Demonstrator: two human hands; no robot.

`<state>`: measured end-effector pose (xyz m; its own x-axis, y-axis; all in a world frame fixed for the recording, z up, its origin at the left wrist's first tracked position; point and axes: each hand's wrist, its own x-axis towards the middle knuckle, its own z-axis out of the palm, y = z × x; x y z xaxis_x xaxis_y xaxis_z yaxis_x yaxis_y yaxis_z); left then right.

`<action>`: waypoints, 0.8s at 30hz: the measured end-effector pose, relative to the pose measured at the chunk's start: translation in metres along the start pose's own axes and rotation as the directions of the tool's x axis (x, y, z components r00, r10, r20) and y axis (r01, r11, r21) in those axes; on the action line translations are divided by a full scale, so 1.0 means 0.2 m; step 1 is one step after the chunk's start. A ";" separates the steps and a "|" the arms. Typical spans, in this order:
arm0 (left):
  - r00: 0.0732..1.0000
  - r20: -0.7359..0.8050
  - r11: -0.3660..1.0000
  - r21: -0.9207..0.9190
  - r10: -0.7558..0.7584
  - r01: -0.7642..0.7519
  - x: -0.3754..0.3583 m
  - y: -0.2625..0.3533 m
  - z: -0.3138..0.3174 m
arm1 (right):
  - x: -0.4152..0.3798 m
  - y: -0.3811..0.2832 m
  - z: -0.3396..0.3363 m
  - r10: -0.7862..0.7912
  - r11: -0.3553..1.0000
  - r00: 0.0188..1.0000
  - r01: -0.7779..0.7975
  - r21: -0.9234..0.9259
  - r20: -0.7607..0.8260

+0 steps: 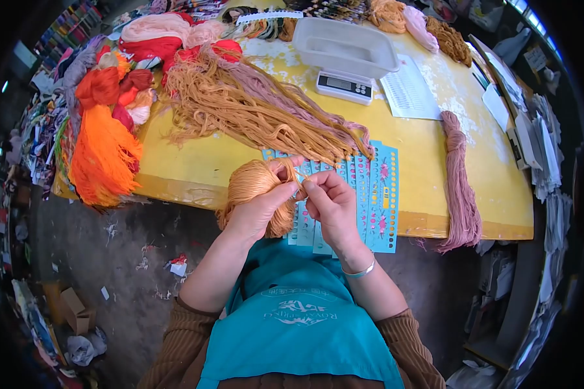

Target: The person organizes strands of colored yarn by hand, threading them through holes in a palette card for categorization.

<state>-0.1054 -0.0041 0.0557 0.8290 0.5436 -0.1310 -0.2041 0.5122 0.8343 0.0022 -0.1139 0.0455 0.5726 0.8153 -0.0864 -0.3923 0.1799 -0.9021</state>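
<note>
An orange-tan skein of thread (245,188) is held at the table's front edge by my left hand (261,211), its fingers wrapped round it. Close on its right, my right hand (331,207) pinches a thin strand of the same thread near the left thumb. Beneath and beside the hands lie blue punched cards (386,194) with pink flower prints, overhanging the edge. Just beyond the hands, long loose tan thread (240,107) stretches over the table, with mauve thread (272,91) alongside.
The yellow table (415,162) bears a mauve bundle (457,175) at right, a scale (344,86) under a clear plastic tub (347,45), and a printed sheet (410,87). Orange thread (104,152) hangs over the left edge. Crowded shelves stand at right.
</note>
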 end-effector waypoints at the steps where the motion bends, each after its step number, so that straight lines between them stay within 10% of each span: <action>1: 1.000 0.001 1.000 0.001 0.000 0.000 0.00 0.00 0.00 | 0.00 0.00 0.00 0.010 1.000 1.000 -0.010 -0.007 -0.008; 10: 0.996 0.028 0.995 -0.058 -0.080 0.081 -0.01 0.02 -0.03 | 0.00 -0.02 -0.03 0.195 0.888 0.977 -0.212 0.408 0.084; 24: 0.995 -0.097 0.998 0.063 -0.022 0.028 0.01 -0.04 0.00 | -0.02 0.05 -0.01 0.150 0.962 0.985 -0.164 0.216 0.080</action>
<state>-0.1025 -0.0066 0.0495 0.7788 0.5942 -0.2007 -0.1471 0.4841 0.8625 -0.0020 -0.1171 0.0356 0.4482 0.8742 -0.1867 -0.6272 0.1586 -0.7626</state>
